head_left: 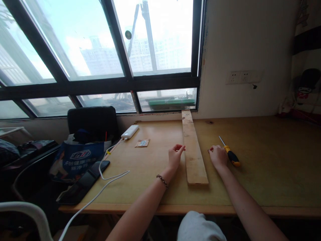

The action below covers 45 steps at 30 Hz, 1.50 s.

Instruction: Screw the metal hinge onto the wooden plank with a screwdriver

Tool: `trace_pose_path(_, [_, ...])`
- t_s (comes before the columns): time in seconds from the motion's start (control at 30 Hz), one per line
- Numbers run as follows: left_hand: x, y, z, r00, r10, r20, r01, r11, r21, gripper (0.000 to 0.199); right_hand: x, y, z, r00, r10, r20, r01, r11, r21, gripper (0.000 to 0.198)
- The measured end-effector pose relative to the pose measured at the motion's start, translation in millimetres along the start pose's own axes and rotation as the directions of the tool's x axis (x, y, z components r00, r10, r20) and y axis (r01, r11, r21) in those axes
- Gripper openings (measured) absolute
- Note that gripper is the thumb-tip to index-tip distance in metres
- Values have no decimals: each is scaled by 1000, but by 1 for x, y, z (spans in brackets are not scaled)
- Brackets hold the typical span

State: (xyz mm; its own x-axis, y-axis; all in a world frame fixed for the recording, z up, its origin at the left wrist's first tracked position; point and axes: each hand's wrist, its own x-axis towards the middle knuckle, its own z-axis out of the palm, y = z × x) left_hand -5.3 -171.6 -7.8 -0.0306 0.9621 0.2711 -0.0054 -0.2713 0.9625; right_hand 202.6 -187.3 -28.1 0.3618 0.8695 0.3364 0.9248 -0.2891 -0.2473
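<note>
A long, flat wooden board (195, 157) lies on the table, pointing away from me toward the window. Just left of it is my left hand (175, 155), its thumb and fingertips pinched together by the board's edge; whatever they hold is too small to make out. On the other side, my right hand (218, 156) is closed in a pinch, with a tiny dark speck at its fingertips that I cannot identify. Close beside the right hand rests a screwdriver (232, 156) with a yellow and black handle, its shaft angled toward the window.
A small card-like packet (142, 143) and a white power bank (129, 132) with a white cable (102, 174) lie left on the table (271, 174). A dark phone-like slab (85, 183) overlaps the left edge. Beyond it are a blue bag (77, 160) and a black chair (92, 120).
</note>
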Motion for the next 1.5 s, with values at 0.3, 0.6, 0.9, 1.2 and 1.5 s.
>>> trace_pose_path(0.3, [1, -3, -1, 1000, 7, -4, -8, 1000, -3, 25, 8, 8, 9, 1000, 8, -16, -10, 997, -74, 27])
trace_pose_path(0.6, [2, -3, -1, 1000, 5, -12, -5, 1000, -13, 24, 7, 9, 10, 999, 14, -45, -19, 994, -110, 34])
trace_pose_path(0.9, [1, -2, -2, 1000, 0, -19, 0, 1000, -3, 23, 11, 9, 15, 998, 29, -48, -33, 997, -72, 32])
trace_pose_path(1.2, [1, -3, -1, 1000, -6, -28, 6, 1000, -2, 24, 13, 12, 19, 999, 47, -24, -47, 999, -18, 30])
trace_pose_path(1.5, [3, -6, -2, 1000, 5, -22, -5, 1000, 25, 24, 12, 7, 18, 985, -142, -97, 151, 984, 97, 32])
